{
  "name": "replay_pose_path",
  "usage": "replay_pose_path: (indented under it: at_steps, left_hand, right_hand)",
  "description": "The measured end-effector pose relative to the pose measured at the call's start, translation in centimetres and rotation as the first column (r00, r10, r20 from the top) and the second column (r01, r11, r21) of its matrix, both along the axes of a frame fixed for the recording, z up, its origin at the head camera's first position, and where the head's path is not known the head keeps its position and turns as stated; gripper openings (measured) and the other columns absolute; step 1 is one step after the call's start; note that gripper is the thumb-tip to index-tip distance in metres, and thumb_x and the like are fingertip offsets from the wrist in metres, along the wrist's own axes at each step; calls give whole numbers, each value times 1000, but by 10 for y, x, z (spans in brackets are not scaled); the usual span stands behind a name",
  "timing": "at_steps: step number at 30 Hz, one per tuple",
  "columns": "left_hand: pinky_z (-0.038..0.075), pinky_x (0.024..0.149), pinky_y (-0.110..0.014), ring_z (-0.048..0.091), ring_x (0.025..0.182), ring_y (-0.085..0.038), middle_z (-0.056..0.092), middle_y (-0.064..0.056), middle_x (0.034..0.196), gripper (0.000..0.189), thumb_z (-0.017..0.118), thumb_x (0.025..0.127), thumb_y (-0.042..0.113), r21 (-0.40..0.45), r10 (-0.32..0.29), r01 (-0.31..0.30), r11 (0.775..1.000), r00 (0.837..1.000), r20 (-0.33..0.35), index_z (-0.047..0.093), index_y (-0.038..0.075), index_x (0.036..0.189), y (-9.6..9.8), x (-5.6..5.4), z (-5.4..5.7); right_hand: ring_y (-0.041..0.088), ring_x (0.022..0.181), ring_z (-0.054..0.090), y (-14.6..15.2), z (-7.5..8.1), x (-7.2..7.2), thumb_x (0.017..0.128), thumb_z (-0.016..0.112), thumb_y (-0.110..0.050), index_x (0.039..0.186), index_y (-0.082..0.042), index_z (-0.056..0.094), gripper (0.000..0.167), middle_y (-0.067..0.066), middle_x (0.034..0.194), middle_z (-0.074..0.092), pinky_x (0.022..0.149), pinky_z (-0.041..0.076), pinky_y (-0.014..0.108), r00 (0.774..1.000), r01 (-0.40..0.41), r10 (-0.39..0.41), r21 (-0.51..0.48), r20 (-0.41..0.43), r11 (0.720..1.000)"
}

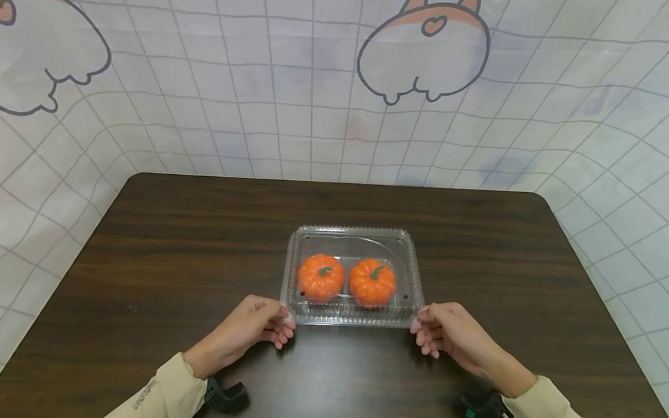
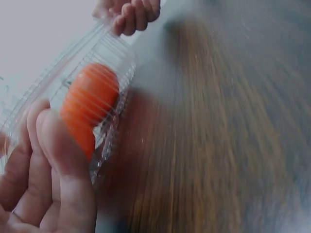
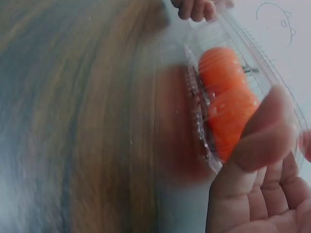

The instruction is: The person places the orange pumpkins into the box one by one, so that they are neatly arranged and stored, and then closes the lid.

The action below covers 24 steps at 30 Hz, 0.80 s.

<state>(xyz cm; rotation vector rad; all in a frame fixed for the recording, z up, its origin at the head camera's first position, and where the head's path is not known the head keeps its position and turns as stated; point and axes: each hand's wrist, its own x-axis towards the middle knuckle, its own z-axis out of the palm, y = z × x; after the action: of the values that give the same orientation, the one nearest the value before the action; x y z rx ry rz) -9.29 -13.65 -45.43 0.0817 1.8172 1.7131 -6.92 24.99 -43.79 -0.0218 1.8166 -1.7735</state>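
Note:
A clear plastic clamshell box (image 1: 351, 313) is near the middle of the table, its lid down over two small orange pumpkins with green stems. One pumpkin (image 1: 320, 280) sits on the left side, the other pumpkin (image 1: 373, 284) on the right. My left hand (image 1: 260, 323) pinches the box's front left corner between thumb and fingers. At the front right corner, my right hand (image 1: 449, 334) pinches the rim the same way. Both wrist views show the box from its ends, with the pumpkins (image 2: 92, 94) seen through the ribbed plastic wall.
The dark wood-grain table (image 1: 194, 239) carries a blurred orange reflection beside the box in the wrist views. A white grid-patterned curtain (image 1: 295, 104) with cartoon animal drawings surrounds the table's back and sides. Dark straps (image 1: 226, 397) circle both wrists below pale sleeves.

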Motion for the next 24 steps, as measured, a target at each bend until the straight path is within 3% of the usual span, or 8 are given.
replay_pose_path:
  at_steps: [9, 15, 24]
  left_hand:
    - [60, 64, -24, 64, 68, -11, 70, 0, 77, 25, 48, 97, 10, 20, 41, -40, 999, 999, -10, 69, -1, 89, 2, 1, 5]
    - [60, 65, -24, 65, 68, -10, 71, 0, 77, 26, 47, 98, 10, 32, 27, -27, 999, 1000, -14, 69, 0, 89, 1, 1, 0]
    - [62, 69, -24, 67, 72, -11, 73, -2, 82, 28, 49, 100, 13, 9, 8, -8, 1000, 999, 36, 70, -5, 97, 0, 2, -5]
  right_hand:
    - [6, 61, 62, -2, -3, -1, 104, 46, -15, 81, -14, 70, 33, -9, 69, 68, 55, 50, 18, 999, 16, -19, -42, -49, 999]
    - [5, 60, 63, -2, -5, 1, 103, 47, -13, 81, -15, 71, 33, -9, 69, 68, 55, 51, 18, 996, 28, -31, -34, -84, 999]
    - [7, 67, 67, 3, -10, 3, 107, 47, -20, 90, -11, 72, 31, -7, 76, 72, 62, 57, 20, 1000, -9, 8, -70, -17, 997]
